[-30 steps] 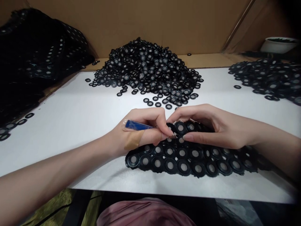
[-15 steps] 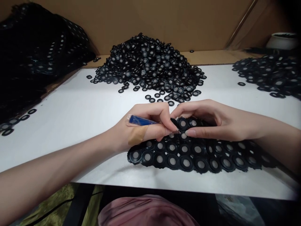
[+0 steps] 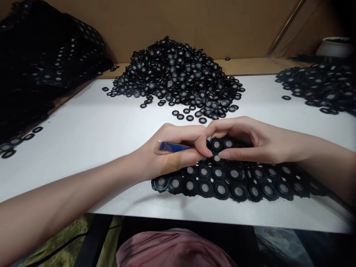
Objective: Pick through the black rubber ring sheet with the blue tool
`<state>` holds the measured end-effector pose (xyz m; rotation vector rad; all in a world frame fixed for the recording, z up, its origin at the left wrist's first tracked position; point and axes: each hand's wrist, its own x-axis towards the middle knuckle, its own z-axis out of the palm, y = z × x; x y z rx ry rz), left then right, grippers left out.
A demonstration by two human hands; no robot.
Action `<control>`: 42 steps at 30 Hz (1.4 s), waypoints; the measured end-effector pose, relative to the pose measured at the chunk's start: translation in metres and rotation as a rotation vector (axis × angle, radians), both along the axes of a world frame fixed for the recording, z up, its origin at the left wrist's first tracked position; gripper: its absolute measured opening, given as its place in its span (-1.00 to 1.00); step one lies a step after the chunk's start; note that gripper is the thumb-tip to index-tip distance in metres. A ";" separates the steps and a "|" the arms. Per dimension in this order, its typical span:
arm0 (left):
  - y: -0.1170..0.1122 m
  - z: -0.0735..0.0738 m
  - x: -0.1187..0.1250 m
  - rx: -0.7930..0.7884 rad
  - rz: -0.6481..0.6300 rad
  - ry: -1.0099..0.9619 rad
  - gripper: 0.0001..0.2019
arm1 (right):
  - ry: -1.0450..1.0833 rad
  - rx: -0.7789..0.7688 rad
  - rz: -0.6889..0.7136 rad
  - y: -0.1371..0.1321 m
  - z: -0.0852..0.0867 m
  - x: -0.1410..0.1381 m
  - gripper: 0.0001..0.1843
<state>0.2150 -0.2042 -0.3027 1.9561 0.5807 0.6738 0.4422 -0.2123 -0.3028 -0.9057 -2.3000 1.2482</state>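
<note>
Closing in, the left hand (image 3: 178, 146) and right hand (image 3: 258, 142) now meet at the forefingers. Beyond them on the white work surface (image 3: 91, 122) rises a heaped mound of black rubber rings (image 3: 178, 78), with a second heap of rings (image 3: 319, 87) further off past the right hand. Under both hands lies a joined black rubber sheet of grey-centred rings (image 3: 222, 189). The left hand closes around a slim blue-handled tool (image 3: 174, 147), its tip hidden by the fingers. The right hand arches over the rings, thumb bearing down, though whether it grips one cannot be told. Working this close keeps the sheet steady.
</note>
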 end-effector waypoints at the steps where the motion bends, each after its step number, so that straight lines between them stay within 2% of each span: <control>1: 0.000 0.000 0.000 0.004 -0.003 0.006 -0.89 | 0.001 0.000 -0.003 0.000 0.000 0.000 -0.67; 9: 0.003 -0.001 0.001 -0.012 -0.026 0.034 -0.90 | 0.021 -0.003 -0.021 -0.001 -0.002 -0.002 -0.67; 18: 0.012 0.000 -0.001 -0.025 -0.136 0.074 -0.91 | 0.050 0.007 -0.012 -0.001 -0.003 -0.003 -0.70; 42: 0.013 -0.003 0.000 -0.034 -0.125 0.061 -0.90 | 0.052 0.017 -0.016 -0.001 -0.002 -0.004 -0.72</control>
